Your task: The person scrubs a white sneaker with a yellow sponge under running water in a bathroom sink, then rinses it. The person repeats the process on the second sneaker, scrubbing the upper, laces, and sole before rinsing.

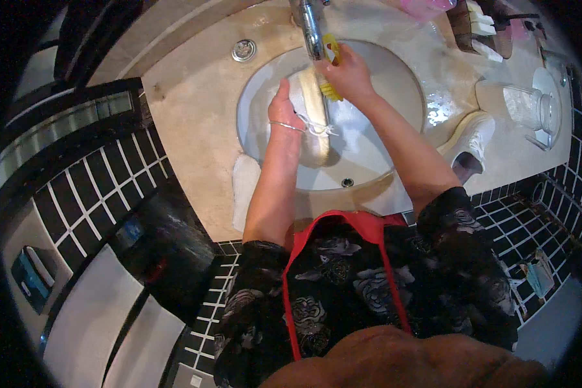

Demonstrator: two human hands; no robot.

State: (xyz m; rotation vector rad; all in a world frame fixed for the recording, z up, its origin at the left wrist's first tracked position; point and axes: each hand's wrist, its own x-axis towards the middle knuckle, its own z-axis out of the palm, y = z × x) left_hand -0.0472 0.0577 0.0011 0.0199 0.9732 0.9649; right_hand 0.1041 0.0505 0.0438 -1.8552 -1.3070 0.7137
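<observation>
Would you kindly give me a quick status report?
Left hand gripping white lace-up shoe in sink. Right hand holding yellow scrub brush. Chrome tap overhead.

Both hands (284,107) (348,74) forward, fingers curled

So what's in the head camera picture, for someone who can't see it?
A person's left hand holds a white shoe in a round sink, while the right hand scrubs it with a yellow brush under the tap. Another white shoe rests on the counter.
</observation>
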